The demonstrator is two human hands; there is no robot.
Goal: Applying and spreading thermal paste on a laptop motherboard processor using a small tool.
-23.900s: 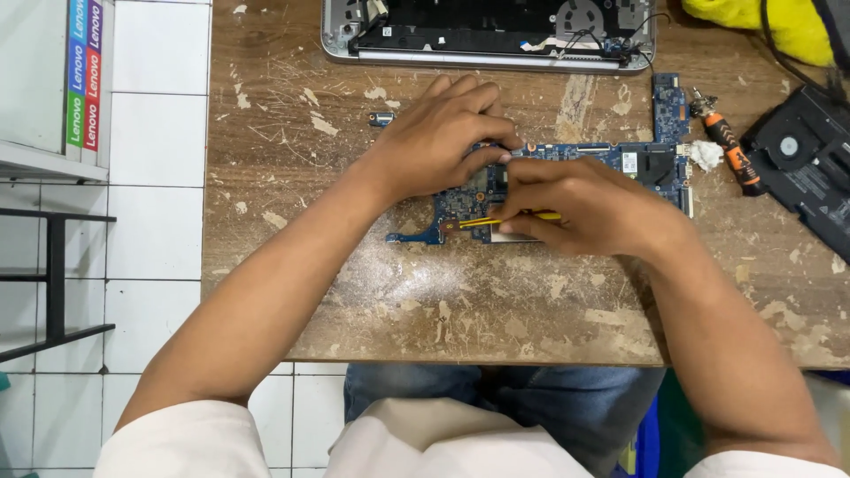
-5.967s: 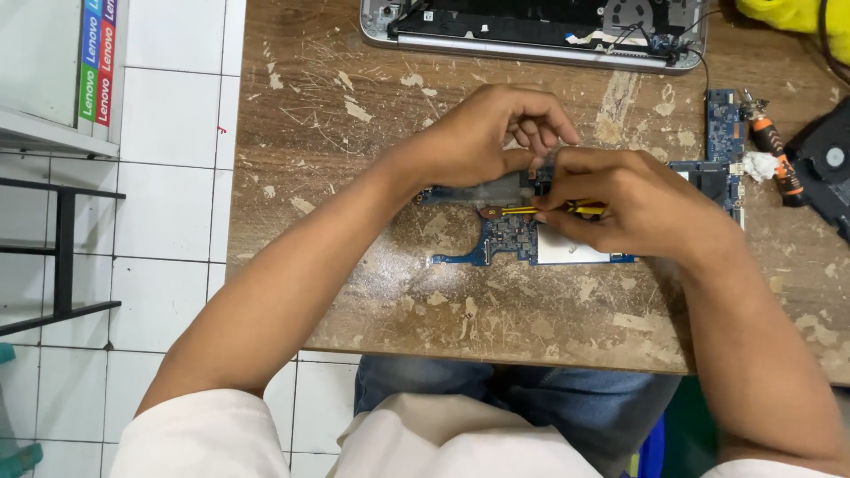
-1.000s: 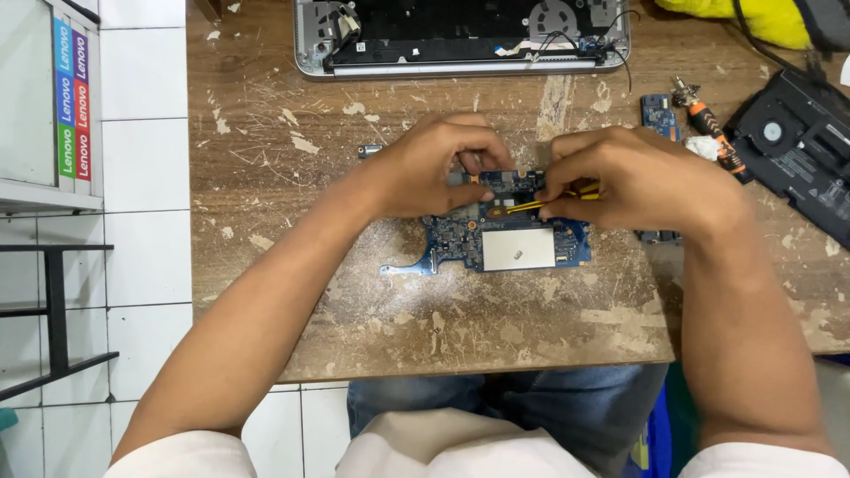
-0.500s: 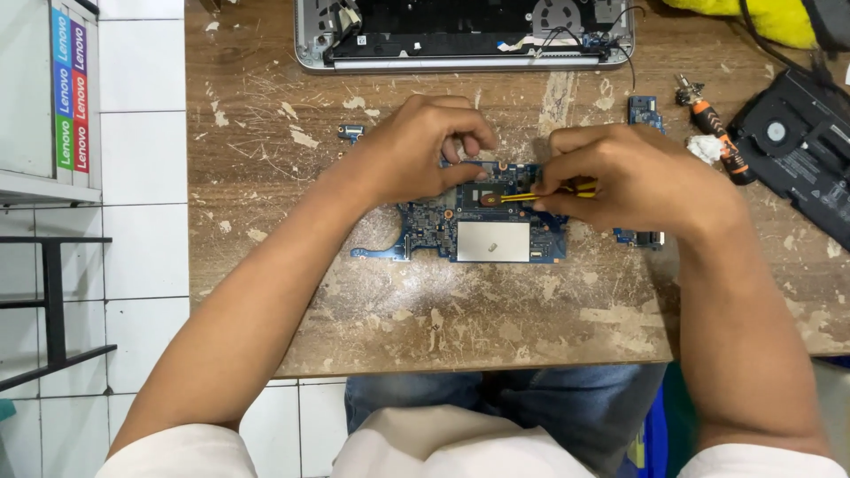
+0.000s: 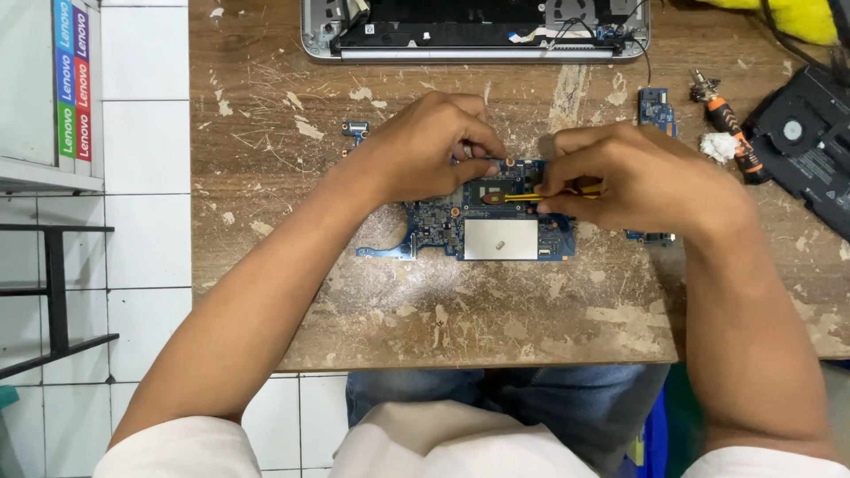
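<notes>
Since half a second ago the blue circuit board [image 5: 469, 221] has been shifted slightly toward 3 o'clock on the worn wooden table [image 5: 443, 310], and both hands have been carried with it. The board lies flat at the table's centre, its long axis running 9 to 3. Its upper edge is pinched by the left hand [image 5: 425, 150]. A thin yellow tool [image 5: 531, 196] is gripped by the closed fingers of the right hand [image 5: 637, 181], its tip pointed toward 9 o'clock at the dark chip, nearer the right hand.
</notes>
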